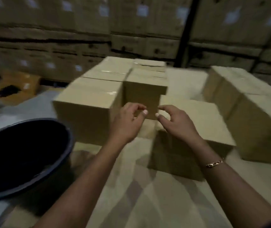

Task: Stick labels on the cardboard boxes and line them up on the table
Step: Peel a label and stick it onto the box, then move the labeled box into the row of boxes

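Note:
Plain brown cardboard boxes stand on the cardboard-covered table [139, 195]. A large box [85, 109] is at left, and a low box [197, 122] lies under my right hand. A smaller box [143, 94] stands between them, further back. My left hand [128, 124] and my right hand [175, 124] hover side by side in front of that smaller box. Each has thumb and forefinger curled close together, the tips facing each other a small gap apart. The picture is blurred, so I cannot tell whether anything thin is pinched between them. No label shows on the near boxes.
A dark round tub [24, 158] sits at the table's left edge. More boxes [115, 68] are packed behind the near ones, and another row [246, 102] runs along the right. A wall of stacked cartons [82, 30] with white labels fills the background.

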The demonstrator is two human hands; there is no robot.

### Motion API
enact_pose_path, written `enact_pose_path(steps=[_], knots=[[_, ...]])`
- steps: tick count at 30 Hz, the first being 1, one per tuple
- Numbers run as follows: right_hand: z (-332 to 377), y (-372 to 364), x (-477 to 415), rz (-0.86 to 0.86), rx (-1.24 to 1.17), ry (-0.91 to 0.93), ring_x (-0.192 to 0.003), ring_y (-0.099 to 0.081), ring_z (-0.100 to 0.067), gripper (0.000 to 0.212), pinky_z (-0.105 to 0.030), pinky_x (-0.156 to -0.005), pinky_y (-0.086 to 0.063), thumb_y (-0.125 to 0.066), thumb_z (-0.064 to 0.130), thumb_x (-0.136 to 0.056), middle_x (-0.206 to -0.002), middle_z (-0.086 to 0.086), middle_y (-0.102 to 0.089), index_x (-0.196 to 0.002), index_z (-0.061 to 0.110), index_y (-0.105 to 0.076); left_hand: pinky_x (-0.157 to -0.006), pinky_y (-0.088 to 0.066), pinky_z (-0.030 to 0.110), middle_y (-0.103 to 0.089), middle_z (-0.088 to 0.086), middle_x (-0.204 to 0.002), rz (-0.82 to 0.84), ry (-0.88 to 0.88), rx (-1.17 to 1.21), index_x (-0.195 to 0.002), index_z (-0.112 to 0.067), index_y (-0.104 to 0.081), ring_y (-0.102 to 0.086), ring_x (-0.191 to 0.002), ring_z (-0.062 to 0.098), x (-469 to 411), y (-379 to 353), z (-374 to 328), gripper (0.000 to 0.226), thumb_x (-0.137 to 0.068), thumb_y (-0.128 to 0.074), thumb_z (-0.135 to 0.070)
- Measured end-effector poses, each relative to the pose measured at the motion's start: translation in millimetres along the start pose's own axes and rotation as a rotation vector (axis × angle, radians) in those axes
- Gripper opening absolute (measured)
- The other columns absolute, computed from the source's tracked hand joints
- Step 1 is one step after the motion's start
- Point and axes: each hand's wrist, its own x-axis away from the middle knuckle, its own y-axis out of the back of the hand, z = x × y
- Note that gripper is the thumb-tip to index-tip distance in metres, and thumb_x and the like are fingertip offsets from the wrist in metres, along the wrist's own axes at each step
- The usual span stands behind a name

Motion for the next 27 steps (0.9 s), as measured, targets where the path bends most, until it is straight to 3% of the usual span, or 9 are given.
enact_pose_path(steps=[4, 7, 10, 15, 22, 27], knots=[[-61, 29, 23, 0.068, 0.308, -0.172, -0.146, -0.038, -0.025, 0.062, -0.042, -0.113, -0.037, -0.036, 0.056, -0.105, -0.164, -0.001, -0.035, -0.157, 0.022, -0.036, -0.115, -0.031, 0.051, -0.034, 0.000, -0.160, 0.268, -0.096, -0.320, -0.147, -0.030, -0.047, -0.033, -0.145, 0.026, -35, -80, -24, 0.048, -0.104, -0.039, -0.049], [-85, 25, 35, 0.225, 0.420, -0.216, -0.155, -0.020, -0.025, 0.067, -0.042, -0.121, -0.023, -0.024, 0.056, -0.107, -0.170, -0.005, -0.019, -0.161, 0.017, -0.024, -0.117, -0.023, 0.057, -0.015, 0.004, -0.168, 0.408, -0.026, -0.410, -0.157, -0.031, -0.031, -0.021, -0.151, 0.035, -52, -112, -17, 0.055, -0.106, -0.029, -0.051], [-84, 10, 33, 0.251, 0.430, -0.126, -0.158, -0.004, -0.020, 0.065, -0.043, -0.126, -0.009, -0.017, 0.053, -0.108, -0.172, -0.002, -0.007, -0.163, 0.018, -0.014, -0.113, -0.031, 0.053, -0.011, 0.004, -0.169, 0.402, -0.016, -0.416, -0.157, -0.029, -0.028, -0.028, -0.147, 0.040, -50, -124, -2, 0.054, -0.106, -0.027, -0.047], [-86, 4, -9, 0.371, 0.462, -0.066, -0.158, 0.003, -0.016, 0.066, -0.042, -0.125, -0.003, -0.013, 0.056, -0.107, -0.172, 0.002, 0.003, -0.164, 0.024, -0.003, -0.113, -0.033, 0.051, -0.009, 0.001, -0.169, 0.385, -0.025, -0.447, -0.158, -0.030, -0.027, -0.028, -0.147, 0.038, -50, -123, 1, 0.052, -0.108, -0.028, -0.043], [-123, 19, -32, 0.350, 0.475, -0.230, -0.158, 0.002, -0.021, 0.089, -0.049, -0.125, -0.003, -0.015, 0.078, -0.096, -0.172, 0.000, 0.005, -0.164, 0.022, -0.002, -0.113, -0.032, 0.051, -0.006, -0.003, -0.170, 0.393, 0.021, -0.439, -0.159, -0.032, -0.025, -0.028, -0.148, 0.037, -46, -121, -5, 0.052, -0.108, -0.026, -0.044], [-154, 44, -12, 0.225, 0.424, -0.439, -0.158, 0.002, -0.027, 0.093, -0.051, -0.125, -0.004, -0.015, 0.079, -0.095, -0.172, -0.005, 0.005, -0.164, 0.019, -0.002, -0.115, -0.029, 0.052, -0.002, 0.001, -0.170, 0.397, 0.057, -0.414, -0.160, -0.031, -0.023, -0.027, -0.148, 0.041, -45, -119, -10, 0.054, -0.108, -0.027, -0.045]])
